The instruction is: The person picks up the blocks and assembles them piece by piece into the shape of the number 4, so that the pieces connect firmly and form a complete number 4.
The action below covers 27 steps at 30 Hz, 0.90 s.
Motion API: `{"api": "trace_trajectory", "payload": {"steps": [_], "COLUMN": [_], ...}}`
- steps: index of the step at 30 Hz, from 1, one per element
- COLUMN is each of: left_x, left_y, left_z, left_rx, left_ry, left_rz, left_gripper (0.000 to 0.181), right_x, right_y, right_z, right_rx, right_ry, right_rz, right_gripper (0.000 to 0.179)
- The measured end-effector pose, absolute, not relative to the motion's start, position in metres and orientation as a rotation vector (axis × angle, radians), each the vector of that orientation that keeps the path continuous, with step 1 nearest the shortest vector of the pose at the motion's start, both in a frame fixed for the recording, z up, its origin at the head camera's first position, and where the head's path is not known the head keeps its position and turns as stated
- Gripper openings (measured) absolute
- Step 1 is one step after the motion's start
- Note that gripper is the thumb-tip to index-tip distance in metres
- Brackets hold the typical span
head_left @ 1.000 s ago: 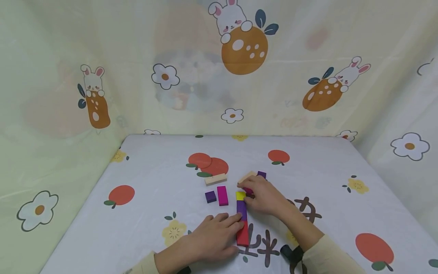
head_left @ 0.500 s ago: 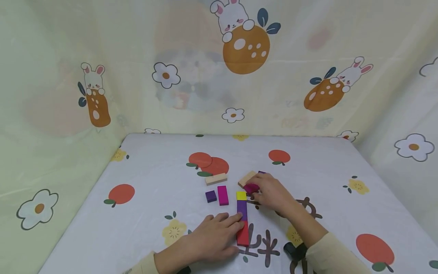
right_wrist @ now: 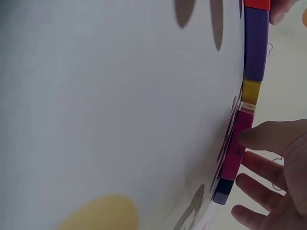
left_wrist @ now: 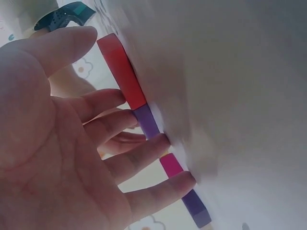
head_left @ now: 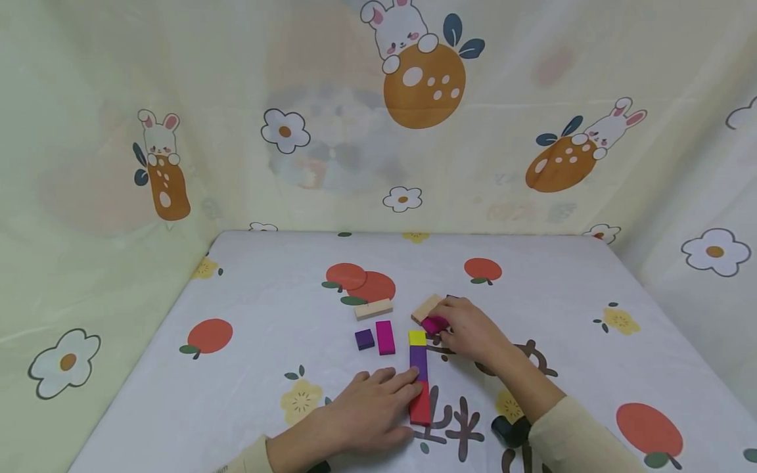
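Note:
In the head view a line of blocks lies on the table: red [head_left: 420,404], purple [head_left: 418,360] and yellow [head_left: 416,338] at its far end. My left hand [head_left: 369,407] lies beside it with fingers extended, fingertips touching the purple and red blocks. Right of the yellow end, my right hand [head_left: 473,335] pinches a magenta block [head_left: 434,324] lying low at the table. In the right wrist view the thumb is on that magenta block [right_wrist: 236,148], with the other fingers partly behind it. A plain wooden block [head_left: 427,309] lies just beyond it.
Left of the line lie a second magenta block [head_left: 385,337], a small dark purple block [head_left: 365,339] and another plain wooden block [head_left: 373,309]. A dark block [head_left: 452,297] is mostly hidden behind my right hand. The patterned tablecloth [head_left: 266,276] reaches an upright curtain.
My right hand has shifted slightly right, away from the yellow block, and the magenta block at its fingertips shows more. The left hand and the line of blocks have stayed in place.

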<state>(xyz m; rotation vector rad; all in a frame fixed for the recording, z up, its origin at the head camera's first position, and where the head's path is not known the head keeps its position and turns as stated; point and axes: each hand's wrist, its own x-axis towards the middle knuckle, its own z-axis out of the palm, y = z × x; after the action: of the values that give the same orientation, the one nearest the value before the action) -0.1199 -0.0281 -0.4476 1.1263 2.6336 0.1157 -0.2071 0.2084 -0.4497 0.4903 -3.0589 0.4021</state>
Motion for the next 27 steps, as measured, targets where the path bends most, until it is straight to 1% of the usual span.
{"api": "trace_trajectory", "payload": {"steps": [19,27], "left_x": [-0.1201,-0.1211], "left_y": [-0.0275,-0.0271], "left_z": [-0.4493,-0.4482], "left_rx": [1.129,1.122], "left_ry": [2.640,2.636], "left_rz": [0.111,0.115], "left_gripper": [0.072,0.072], "right_x": [-0.2072,-0.2078], "right_y": [0.2081,0.2096], "right_z": [-0.4485,-0.4476], "right_rx": [0.529,0.564], "right_ry": [-3.012,-2.977], "right_rz": [0.287,0.200], "right_gripper": [0.039,0.036]}}
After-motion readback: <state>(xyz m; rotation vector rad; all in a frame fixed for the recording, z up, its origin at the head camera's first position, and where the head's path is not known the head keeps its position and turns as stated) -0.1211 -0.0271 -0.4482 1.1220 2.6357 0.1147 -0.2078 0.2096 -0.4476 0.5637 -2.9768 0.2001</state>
